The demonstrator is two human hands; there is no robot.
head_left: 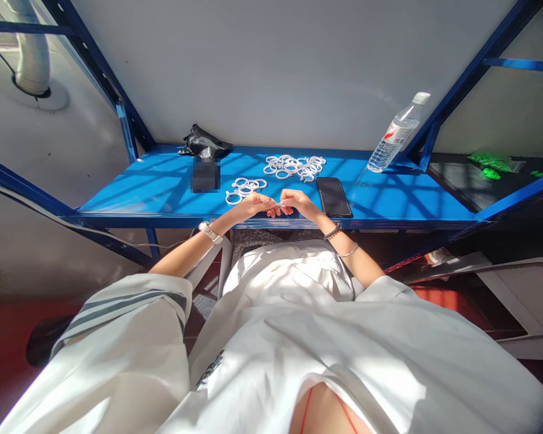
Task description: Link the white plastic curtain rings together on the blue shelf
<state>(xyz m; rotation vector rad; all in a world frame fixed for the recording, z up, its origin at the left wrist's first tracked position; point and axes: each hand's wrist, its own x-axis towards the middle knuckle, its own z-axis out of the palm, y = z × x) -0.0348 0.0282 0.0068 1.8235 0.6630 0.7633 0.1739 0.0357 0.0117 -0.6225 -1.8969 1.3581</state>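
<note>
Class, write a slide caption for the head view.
Left hand and right hand together near white rings and a black smartphone on a blue table.

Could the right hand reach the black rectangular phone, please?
Probably yes: the black rectangular phone lies near the right hand with nothing visible between, though that hand seems to pinch something white.

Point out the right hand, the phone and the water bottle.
Right hand (pixel 300 202), head view: back of the hand.
Phone (pixel 334 197), head view: middle of the dark screen.
Water bottle (pixel 396 134), head view: label around its body.
</note>
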